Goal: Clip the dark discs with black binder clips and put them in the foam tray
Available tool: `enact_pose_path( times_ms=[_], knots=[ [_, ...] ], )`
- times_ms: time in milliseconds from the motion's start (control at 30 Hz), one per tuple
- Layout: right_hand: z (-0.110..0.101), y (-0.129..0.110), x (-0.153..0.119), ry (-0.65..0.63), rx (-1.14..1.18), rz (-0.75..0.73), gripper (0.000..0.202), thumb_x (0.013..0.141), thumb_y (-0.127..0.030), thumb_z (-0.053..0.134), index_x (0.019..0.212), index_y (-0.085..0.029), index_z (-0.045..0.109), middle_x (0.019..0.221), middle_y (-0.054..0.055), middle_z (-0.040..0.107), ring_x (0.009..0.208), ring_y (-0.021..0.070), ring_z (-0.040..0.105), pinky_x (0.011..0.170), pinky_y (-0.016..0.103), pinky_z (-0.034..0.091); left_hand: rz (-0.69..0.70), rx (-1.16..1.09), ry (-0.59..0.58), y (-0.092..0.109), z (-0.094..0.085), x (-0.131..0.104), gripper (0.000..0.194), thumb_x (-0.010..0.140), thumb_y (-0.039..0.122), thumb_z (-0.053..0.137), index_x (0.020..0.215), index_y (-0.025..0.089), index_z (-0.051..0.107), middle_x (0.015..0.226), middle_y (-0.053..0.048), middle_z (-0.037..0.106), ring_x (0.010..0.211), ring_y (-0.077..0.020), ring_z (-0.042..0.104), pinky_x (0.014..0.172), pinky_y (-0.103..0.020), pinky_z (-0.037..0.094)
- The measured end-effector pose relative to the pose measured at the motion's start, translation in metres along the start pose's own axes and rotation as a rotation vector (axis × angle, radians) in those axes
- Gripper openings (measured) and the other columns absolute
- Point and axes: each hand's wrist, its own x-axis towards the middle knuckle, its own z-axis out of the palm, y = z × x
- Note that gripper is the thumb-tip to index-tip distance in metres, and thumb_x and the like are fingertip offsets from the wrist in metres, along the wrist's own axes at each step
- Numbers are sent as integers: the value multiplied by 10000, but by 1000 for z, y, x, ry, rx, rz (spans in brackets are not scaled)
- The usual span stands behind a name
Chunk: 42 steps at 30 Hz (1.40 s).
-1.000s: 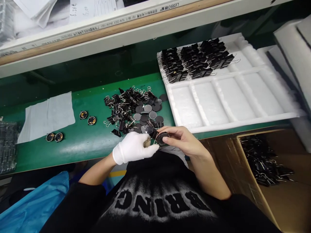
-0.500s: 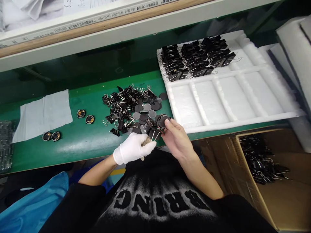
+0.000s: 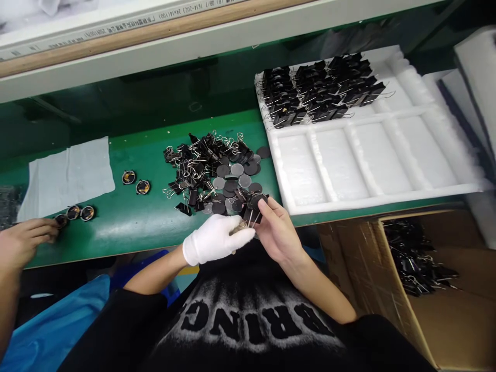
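My left hand (image 3: 215, 240), in a white glove, is closed on the wire handles of a large black binder clip (image 3: 253, 216). My bare right hand (image 3: 279, 231) pinches a round black disc piece (image 3: 254, 200) between thumb and fingers, right against the clip. Whether the clip's jaws are around the piece cannot be seen clearly. Just beyond both hands lies a heap of small black binder clips (image 3: 194, 168). Beside that heap, grey and black discs (image 3: 231, 186) are spread on the green table (image 3: 127, 232).
At the right, a white foam tray (image 3: 337, 206) carries rows of clamped binder clips (image 3: 321, 85). A cardboard box (image 3: 351, 263) below holds more clips (image 3: 416, 258). At the left, a co-worker's hand (image 3: 29, 240) touches round amber-centred parts (image 3: 73, 212) near a white sheet (image 3: 72, 173).
My right hand has brought the round piece down and left against the binder clip, and my left hand has shifted slightly right. A co-worker's hand has come in from the left with another round part.
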Motion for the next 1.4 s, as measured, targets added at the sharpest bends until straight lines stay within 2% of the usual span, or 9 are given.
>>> enact_pose_path(
  times_ms=[100, 233, 367, 567, 733, 867, 1033, 1200, 1400],
  knots=[
    [-2, -4, 0, 25, 36, -56, 321, 771, -492, 861, 981, -283, 738, 996, -7, 761, 915, 195, 700, 834, 353, 594, 129, 348, 186, 0, -17, 5, 341, 1007, 444, 500, 834, 225, 696, 753, -9, 744, 708, -170, 698, 678, -283, 452],
    [-9, -6, 1, 32, 99, -79, 336, 756, -488, 873, 983, -285, 730, 851, -37, 706, 724, 130, 629, 725, 278, 569, -1, 821, 534, -5, -52, 21, 422, 1050, 462, 442, 929, 187, 738, 837, -92, 730, 770, -234, 684, 692, -343, 379],
    [-14, -6, -2, 35, 150, -42, 299, 742, -456, 893, 882, -259, 717, 819, -27, 685, 716, 125, 613, 649, 246, 541, 17, 1072, 454, -5, -68, 27, 408, 1048, 477, 464, 1067, 170, 732, 853, -115, 690, 810, -285, 671, 695, -363, 346],
    [-22, -5, -3, 96, 130, -106, 276, 759, -439, 883, 885, -252, 722, 840, -30, 672, 742, 119, 600, 696, 259, 552, 201, 1035, 333, 4, -32, 39, 394, 1021, 450, 560, 1324, 211, 642, 892, -98, 698, 816, -265, 662, 693, -358, 341],
    [-31, -6, -4, 71, 26, -126, 329, 698, -455, 931, 913, -257, 780, 794, -20, 684, 728, 124, 603, 718, 256, 551, 243, 949, 416, -4, -30, 48, 341, 1079, 304, 424, 986, 186, 730, 754, -89, 700, 752, -240, 673, 676, -368, 347],
    [-36, -5, -4, -15, -143, -231, 275, 708, -445, 932, 891, -280, 810, 864, 2, 745, 798, 156, 671, 807, 305, 583, 232, 382, 710, 0, -27, 31, 296, 1039, 408, 533, 953, 207, 732, 779, -41, 758, 705, -177, 694, 691, -311, 449],
    [-32, -4, -3, -298, -401, -422, 179, 786, -257, 883, 956, -295, 845, 1421, 58, 680, 1316, 273, 633, 1121, 419, 500, -3, -238, 503, 12, -11, 11, 303, 1000, 427, 548, 818, 208, 651, 615, 51, 688, 427, -94, 544, 511, -242, 441],
    [-32, -11, 0, -280, -447, -385, 188, 787, -260, 881, 964, -315, 851, 1131, 60, 811, 1104, 254, 748, 972, 392, 589, 114, 146, 463, 1, -19, 3, 295, 946, 380, 482, 820, 211, 688, 624, 18, 673, 576, -133, 604, 627, -270, 429],
    [-34, -28, 7, -357, -511, -233, 192, 720, -319, 923, 896, -280, 857, 1030, 65, 823, 962, 229, 767, 912, 360, 600, 67, 307, 321, -8, -24, -4, 386, 704, 475, 717, 549, 203, 491, 457, 61, 445, 473, -94, 403, 540, -257, 290]
  ],
)
